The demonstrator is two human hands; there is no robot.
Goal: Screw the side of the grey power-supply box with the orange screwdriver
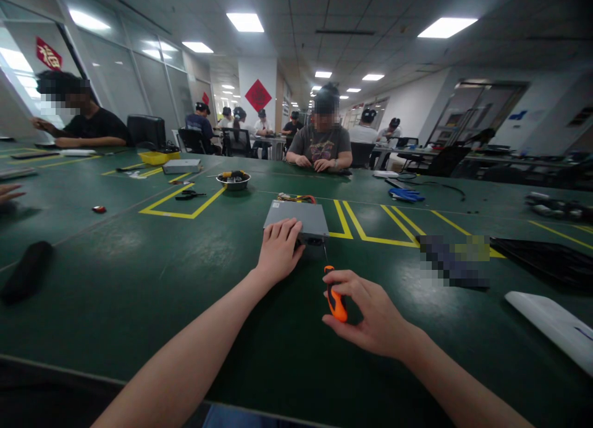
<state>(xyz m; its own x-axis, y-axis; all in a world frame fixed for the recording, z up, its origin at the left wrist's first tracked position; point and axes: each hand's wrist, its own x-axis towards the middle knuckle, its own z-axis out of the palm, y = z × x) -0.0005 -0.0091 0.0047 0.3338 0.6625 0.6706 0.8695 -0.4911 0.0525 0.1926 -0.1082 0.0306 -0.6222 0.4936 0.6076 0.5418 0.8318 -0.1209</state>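
On the green table lies a grey metal computer power supply (311, 215), with its socket side toward me and coloured cables at its far side. My left hand (280, 246) grips its near left part, fingers over the top and thumb at the front face. My right hand (365, 310) holds a screwdriver (337, 303) with an orange and black handle between thumb and fingers. Its thin shaft points away from me, up to the power supply's near right corner. Whether the tip sits on a screw is too small to tell.
Further back stands a metal bowl (234, 181) of tools, with another grey box (181, 166) and a yellow tray (159, 157) to its left. Blue gloves (406, 195) and a white panel (551, 323) lie rightward. A black case (28, 270) is left. A person (322, 141) works opposite.
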